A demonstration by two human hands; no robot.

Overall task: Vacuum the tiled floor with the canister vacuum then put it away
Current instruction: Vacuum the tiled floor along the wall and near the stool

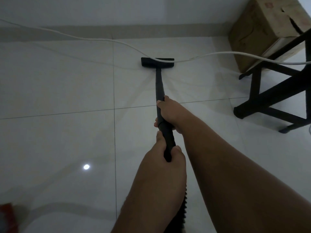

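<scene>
On pale tiled floor (pixel 67 91), black vacuum wand (pixel 159 88), flat floor head (pixel 157 62)

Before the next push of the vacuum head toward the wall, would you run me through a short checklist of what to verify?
1. Grip: left hand and right hand both closed around the black wand: ok.
2. Floor head flat on the tiled floor: ok.
3. Path clear: white cable lies across the head: not ok.
4. Side clearance from the black stand: ok.
5. Cardboard box out of the stroke: ok.
6. Hose free behind: cannot tell.
</scene>
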